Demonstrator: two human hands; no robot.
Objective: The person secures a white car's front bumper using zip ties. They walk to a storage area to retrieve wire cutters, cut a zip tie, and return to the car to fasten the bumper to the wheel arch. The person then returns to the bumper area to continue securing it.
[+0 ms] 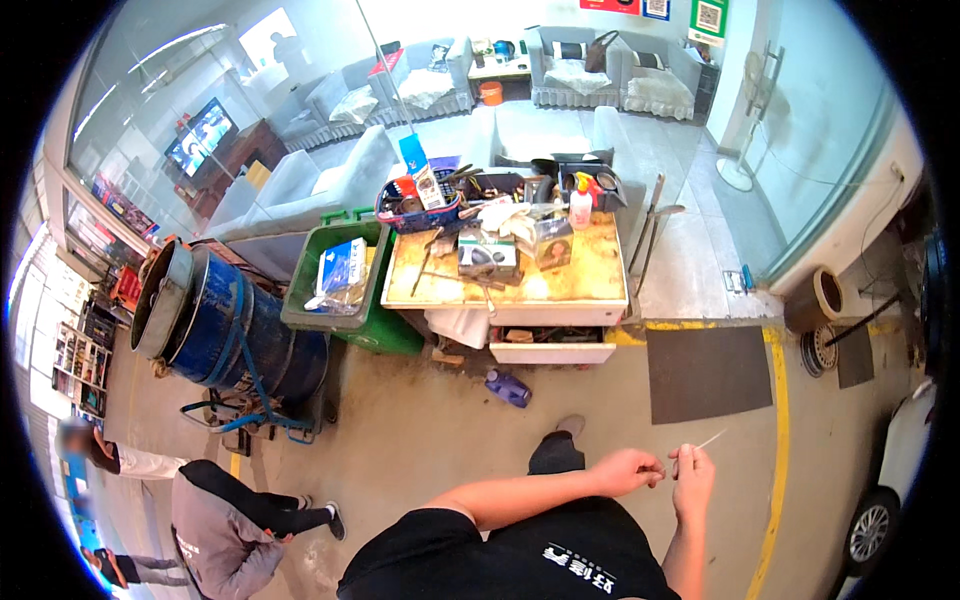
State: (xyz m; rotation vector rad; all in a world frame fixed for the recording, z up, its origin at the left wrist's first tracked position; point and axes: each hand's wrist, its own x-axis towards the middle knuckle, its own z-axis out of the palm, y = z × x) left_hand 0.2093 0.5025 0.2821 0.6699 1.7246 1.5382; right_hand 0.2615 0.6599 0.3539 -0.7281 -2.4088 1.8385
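In front of my body, at the lower right, both hands are close together but apart. My right hand (692,474) is closed, pinching a thin pale stick (712,438) that points up and to the right; its exact kind is too small to tell. Just left of it, my left hand (630,471) has its fingers curled together toward the right hand. Whether anything is between those fingers does not show. Both hands are over the floor, nearer to me than the worn wooden-topped workbench (420,285).
Boxes, rags and a spray bottle (580,207) crowd the bench, whose drawer (553,353) is pulled out. A purple jug (508,388) lies on the floor. Left are a green bin (375,328) and a blue drum (225,320). A person (225,530) bends at lower left; a car (905,470) stands right.
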